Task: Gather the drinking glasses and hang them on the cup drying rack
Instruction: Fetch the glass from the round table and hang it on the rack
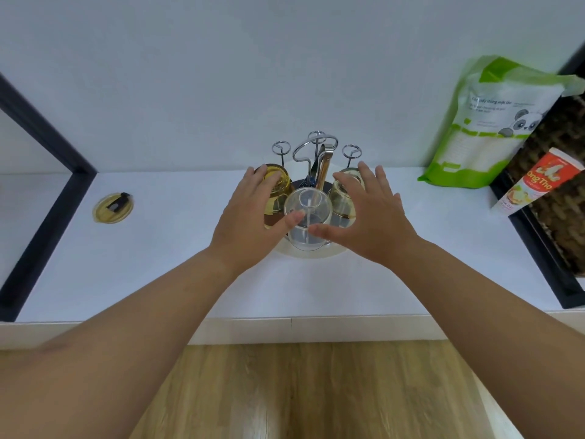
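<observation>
Both hands hover spread-fingered around the rack: the left hand (250, 217) lies against the amber glass (277, 191), the right hand (367, 213) against the pale glass (345, 198), neither visibly clamped. The cup drying rack (313, 172) stands near the counter's (158, 264) back edge, midway along it. Three glasses, including the clear glass (307, 217) nearest the front edge, already hang mouth-down, long axes roughly upright on their prongs. Three prongs stand bare; no loose glasses show, so the task looks nearly finished.
</observation>
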